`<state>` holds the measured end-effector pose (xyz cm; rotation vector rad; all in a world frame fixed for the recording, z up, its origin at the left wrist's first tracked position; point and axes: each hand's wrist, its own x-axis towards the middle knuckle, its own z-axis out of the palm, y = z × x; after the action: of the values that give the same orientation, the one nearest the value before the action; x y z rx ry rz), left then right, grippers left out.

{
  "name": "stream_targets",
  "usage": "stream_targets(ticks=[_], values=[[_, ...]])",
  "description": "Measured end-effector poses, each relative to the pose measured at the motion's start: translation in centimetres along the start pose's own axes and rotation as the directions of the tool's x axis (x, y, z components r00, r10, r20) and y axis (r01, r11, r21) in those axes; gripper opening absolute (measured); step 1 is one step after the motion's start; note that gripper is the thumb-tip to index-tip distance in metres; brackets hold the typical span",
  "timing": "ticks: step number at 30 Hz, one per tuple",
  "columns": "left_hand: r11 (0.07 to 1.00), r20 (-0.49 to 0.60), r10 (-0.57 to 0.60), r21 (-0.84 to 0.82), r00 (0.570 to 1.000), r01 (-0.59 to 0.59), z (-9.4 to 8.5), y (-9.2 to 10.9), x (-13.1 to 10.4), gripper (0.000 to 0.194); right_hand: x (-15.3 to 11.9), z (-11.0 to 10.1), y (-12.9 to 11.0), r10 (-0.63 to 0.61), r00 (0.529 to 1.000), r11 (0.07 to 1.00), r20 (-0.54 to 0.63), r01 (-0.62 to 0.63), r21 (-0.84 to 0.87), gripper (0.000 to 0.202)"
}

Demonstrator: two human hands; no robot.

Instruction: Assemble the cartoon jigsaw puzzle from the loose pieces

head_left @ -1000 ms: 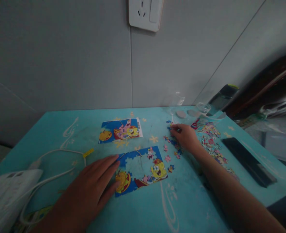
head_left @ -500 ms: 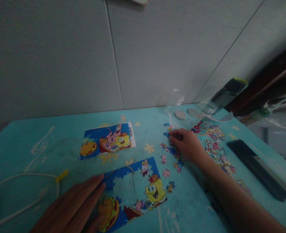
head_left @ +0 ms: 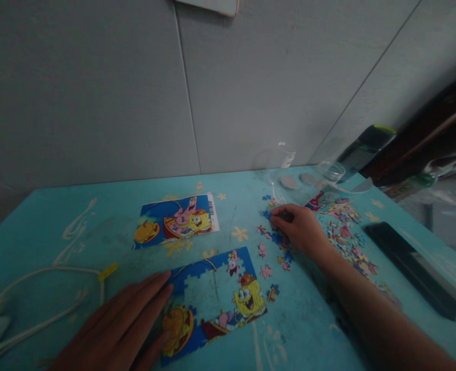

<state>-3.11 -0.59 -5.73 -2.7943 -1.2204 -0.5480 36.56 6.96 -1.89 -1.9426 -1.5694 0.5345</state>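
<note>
A partly joined jigsaw puzzle [head_left: 248,300] lies on the table, its border in place around an open middle. My left hand [head_left: 123,322] rests flat over its left edge, fingers stretched out. To the right of the puzzle, my right hand [head_left: 299,226] is among loose jigsaw pieces [head_left: 266,271], with thumb and forefinger pinched at a blue puzzle piece [head_left: 267,214]. The other fingers are curled under and partly hidden. Behind the puzzle lies a picture card [head_left: 181,220] printed with the same cartoon scene.
A larger heap of small pieces [head_left: 345,232] spreads beyond my right forearm, beside a long dark case [head_left: 417,270]. Clear plastic containers [head_left: 331,171] and round lids [head_left: 289,182] stand near the wall. A white cable [head_left: 52,269] loops at the left.
The view has shifted slightly, so the puzzle and card appear a little farther right. Both hands keep nearly the same places, the right one still pinching at the blue piece.
</note>
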Motion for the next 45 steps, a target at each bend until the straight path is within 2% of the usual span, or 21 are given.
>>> stream_targets(ticks=[7,12,16,22,24,26,30,34,40,45], values=[[0.995,0.045,0.067,0.065,0.997,-0.070,-1.1,0.1,0.7,0.061,-0.2,0.0,0.0,-0.016,1.000,1.000,0.018,0.016,-0.015,0.024],[0.999,0.021,0.039,0.035,0.999,-0.040,-2.5,1.1,1.9,0.051,-0.5,0.1,-0.2,-0.027,0.998,1.000,0.056,0.026,0.012,0.029],[0.999,0.061,0.020,0.041,0.998,-0.023,-3.2,1.8,2.3,0.044,-0.7,0.2,-0.7,-0.036,0.998,0.999,0.057,0.037,-0.019,0.031],[0.999,0.153,-0.034,0.029,0.988,0.030,-3.2,1.7,2.0,0.047,-1.0,0.0,-1.3,-0.098,0.993,0.994,0.059,0.100,-0.036,0.027],[0.999,0.161,-0.037,0.015,0.986,0.035,-3.1,1.7,2.0,0.046,-1.6,0.1,-1.9,-0.130,0.990,0.991,0.056,0.131,-0.015,0.026],[0.999,0.156,-0.039,0.000,0.987,0.039,-3.0,1.8,2.1,0.045,-2.8,0.4,-3.0,-0.161,0.982,0.987,0.101,0.157,0.045,0.027],[0.998,0.146,-0.044,-0.030,0.988,0.049,-3.0,1.9,2.3,0.045,-6.3,2.1,-6.1,-0.268,0.920,0.952,0.287,0.208,0.223,0.025],[0.996,0.122,-0.053,-0.066,0.991,0.062,-3.1,2.2,2.5,0.042,-8.8,4.3,-8.7,-0.383,0.832,0.912,0.400,0.275,0.303,0.026],[0.996,0.111,-0.037,-0.080,0.993,0.046,-3.2,2.3,2.6,0.040,-9.2,5.3,-10.9,-0.495,0.734,0.868,0.465,0.395,0.301,0.035],[0.994,0.086,-0.036,-0.102,0.996,0.045,-3.2,2.3,2.6,0.043,-8.6,5.3,-11.0,-0.517,0.700,0.856,0.493,0.439,0.273,0.037]])
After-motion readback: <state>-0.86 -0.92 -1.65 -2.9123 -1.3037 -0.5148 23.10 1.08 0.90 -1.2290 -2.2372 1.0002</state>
